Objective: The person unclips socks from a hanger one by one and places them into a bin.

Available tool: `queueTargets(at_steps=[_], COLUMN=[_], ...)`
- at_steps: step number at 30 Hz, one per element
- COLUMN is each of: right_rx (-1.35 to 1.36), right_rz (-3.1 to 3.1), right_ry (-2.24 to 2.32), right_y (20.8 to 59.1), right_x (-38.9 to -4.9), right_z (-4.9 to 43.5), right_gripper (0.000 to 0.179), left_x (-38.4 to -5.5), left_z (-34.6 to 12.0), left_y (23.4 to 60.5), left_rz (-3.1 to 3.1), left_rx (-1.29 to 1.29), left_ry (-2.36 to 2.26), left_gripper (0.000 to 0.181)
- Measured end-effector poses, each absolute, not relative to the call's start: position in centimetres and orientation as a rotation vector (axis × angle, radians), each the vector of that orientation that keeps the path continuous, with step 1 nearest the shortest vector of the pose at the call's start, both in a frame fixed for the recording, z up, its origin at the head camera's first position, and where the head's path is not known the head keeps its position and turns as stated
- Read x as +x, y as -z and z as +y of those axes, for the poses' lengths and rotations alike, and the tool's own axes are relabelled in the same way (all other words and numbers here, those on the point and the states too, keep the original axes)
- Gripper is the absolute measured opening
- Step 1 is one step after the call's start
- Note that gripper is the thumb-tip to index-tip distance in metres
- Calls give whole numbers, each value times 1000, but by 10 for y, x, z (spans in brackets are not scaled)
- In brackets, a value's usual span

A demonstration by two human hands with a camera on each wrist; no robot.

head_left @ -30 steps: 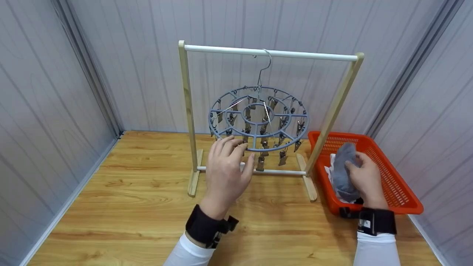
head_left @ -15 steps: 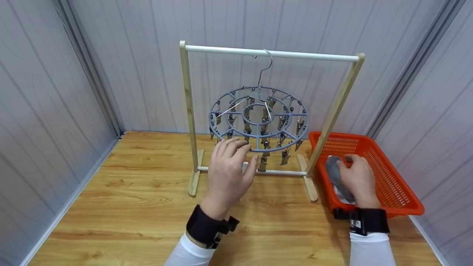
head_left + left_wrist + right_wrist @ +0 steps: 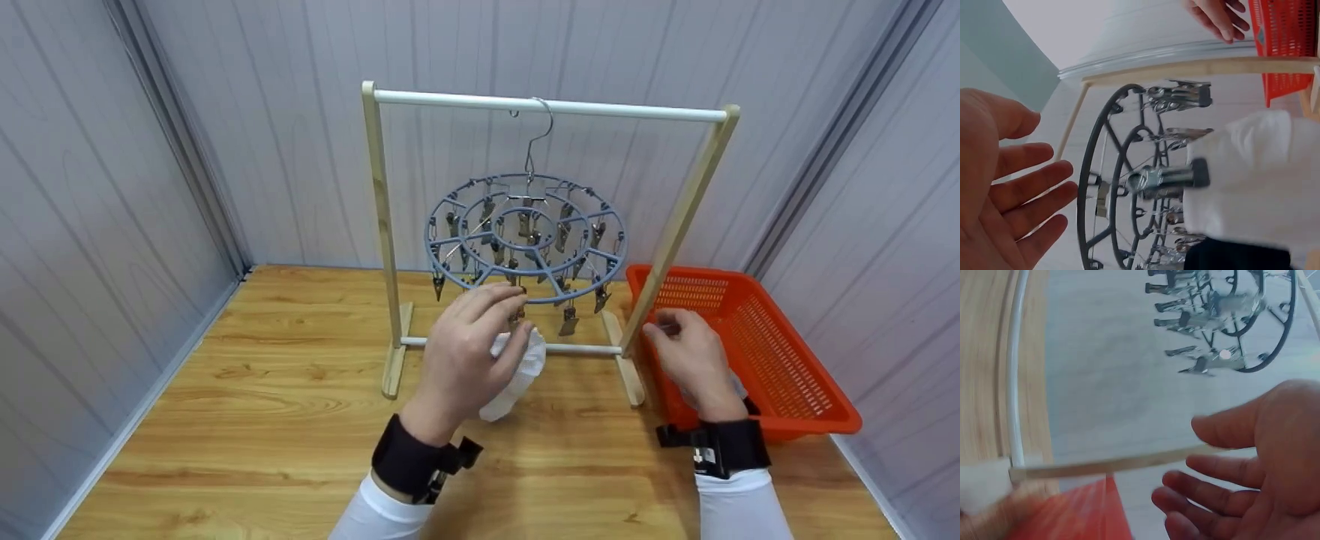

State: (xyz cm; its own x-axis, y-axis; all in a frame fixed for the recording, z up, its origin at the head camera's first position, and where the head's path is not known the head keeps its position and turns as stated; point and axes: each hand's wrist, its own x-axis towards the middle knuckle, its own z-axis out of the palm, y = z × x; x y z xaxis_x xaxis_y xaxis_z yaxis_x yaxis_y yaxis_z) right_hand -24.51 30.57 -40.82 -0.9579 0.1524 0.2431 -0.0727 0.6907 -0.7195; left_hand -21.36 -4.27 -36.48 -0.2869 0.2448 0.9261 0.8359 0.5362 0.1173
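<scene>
My left hand [image 3: 476, 352] is at the front rim of a blue-grey round clip hanger [image 3: 577, 289], fingers loosely bent with nothing in them. A white sock-like cloth [image 3: 517, 382] hangs just behind that hand; in the left wrist view a metal clip [image 3: 1168, 177] grips the cloth's edge, and the fingers stay apart from it. My right hand [image 3: 690, 360] is over the left side of the red basket [image 3: 802, 360]. Its fingers are spread and hold nothing in the right wrist view. A bit of grey cloth [image 3: 737, 384] shows beneath it in the basket, mostly hidden.
The hanger hooks onto the white top bar [image 3: 637, 111] of a wooden rack [image 3: 697, 195]. Several metal clips [image 3: 568, 322] dangle from its rings. A dark piece [image 3: 1235, 256] is below the white cloth in the left wrist view. Panel walls surround the wooden floor [image 3: 262, 420].
My right hand has let go of the grey cloth and moved left. The hanger has turned, and the white cloth has swung into sight behind my left hand.
</scene>
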Motion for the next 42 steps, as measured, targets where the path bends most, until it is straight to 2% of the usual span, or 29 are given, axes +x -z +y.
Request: queueTargets(at_steps=[9, 23, 28, 42], right_rx=[117, 520, 546, 558], right_rz=[-2685, -2707, -2676, -2632], right_ry=[-1374, -1696, -1811, -2049], right_y=[408, 436, 450, 464], right_x=[-249, -256, -260, -268], right_z=[286, 249, 236, 228], right_gripper=[56, 70, 75, 66], left_x=[-219, -217, -217, -217], left_z=[-72, -59, -57, -57], left_y=[363, 370, 369, 367], left_rz=[-1876, -1970, -1995, -1990], left_rx=[-690, -741, -751, -757], left_ry=[680, 595, 580, 601], left_gripper=[29, 22, 20, 22])
